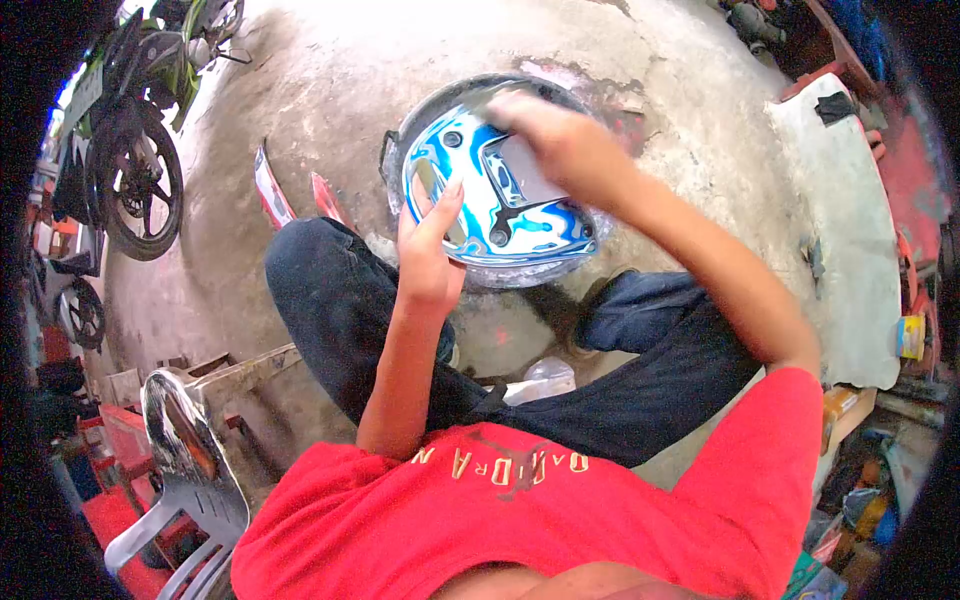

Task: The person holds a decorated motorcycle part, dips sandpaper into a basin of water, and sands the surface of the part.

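A curved blue-and-white shell (540, 235) with a swirl pattern, cut-out openings and dark round spots is held above a round basin (392, 165). My left hand (432, 245) grips its near left side, with the thumb lying over the face beside an opening. At the far edge of the shell, my right hand (560, 140) is smeared by motion. Its fingers are at or very near the surface, and whether they hold anything cannot be made out. Only part of the basin's rim shows around the shell.
Motorcycles (140, 180) stand at the left. Red-and-white panels (272, 190) lie on the concrete floor left of the basin. A plastic chair (195, 480) is at the lower left, a clear container (548, 372) between my legs, and a pale sheet-like surface (845, 260) at the right.
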